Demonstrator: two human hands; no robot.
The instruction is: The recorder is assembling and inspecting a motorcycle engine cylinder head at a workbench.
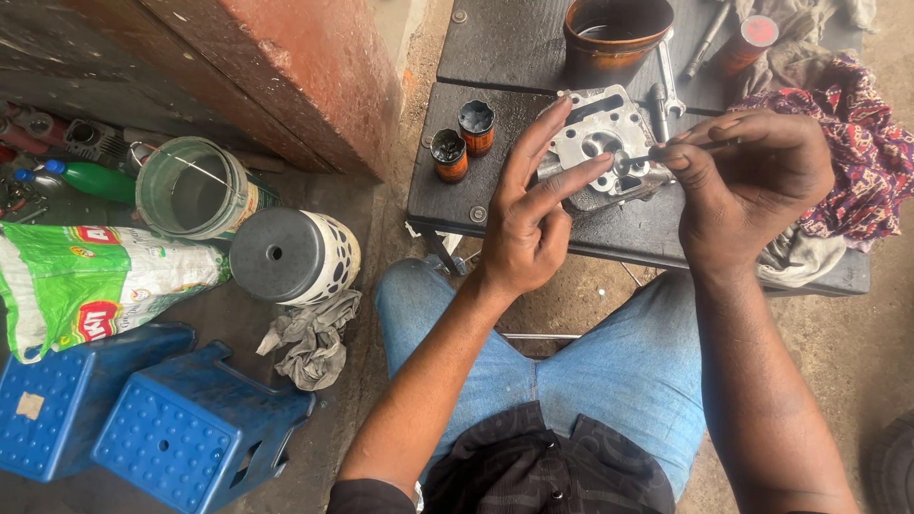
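While steadied on the dark desk (495,205) at 12 o'clock, grey metal engine casting (598,143) braced by left hand (528,214), fingers (557,124) spread open against its face, likely to stop it rocking. Right hand (752,181) at 3 o'clock, fingers pinched shut on thin metal tool (657,154), tip at a port. Two small tins (463,141) at 9 o'clock, rusty bowl (617,33) beyond, patterned rag (862,152) alongside.
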